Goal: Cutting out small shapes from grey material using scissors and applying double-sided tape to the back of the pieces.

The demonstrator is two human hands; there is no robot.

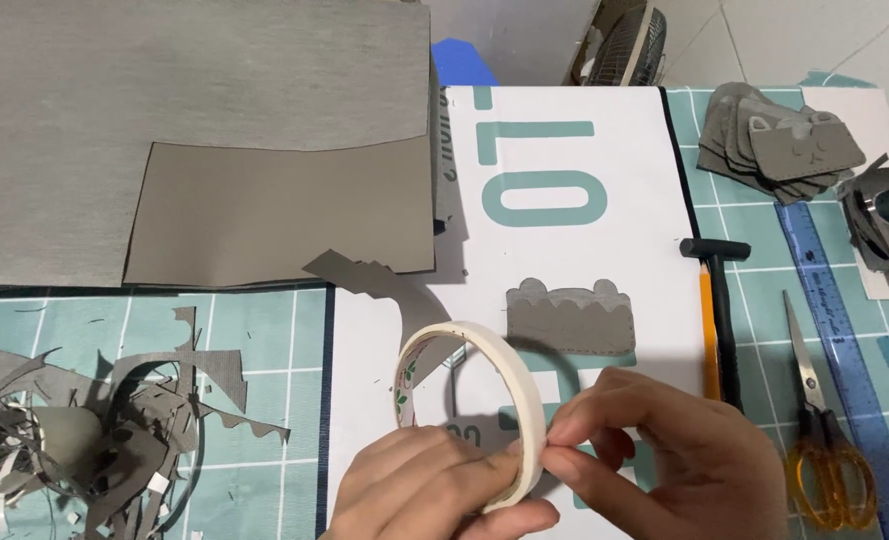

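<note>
My left hand (pixel 425 490) grips a cream roll of tape (pixel 513 385) from below, holding it upright on edge. My right hand (pixel 680 450) pinches the roll's outer rim with thumb and forefinger, at the tape's end. Just beyond the roll a grey cut-out piece with a scalloped top (pixel 571 320) lies flat on a white printed sheet (pixel 565 150).
Large grey sheets (pixel 195 140) cover the far left. Grey scraps (pixel 95 430) pile at the near left on the teal cutting mat (pixel 265 330). To the right lie a black hammer (pixel 720 290), a pencil (pixel 709 330), orange-handled scissors (pixel 825 440), a blue ruler (pixel 835 330) and stacked grey cut-outs (pixel 780 140).
</note>
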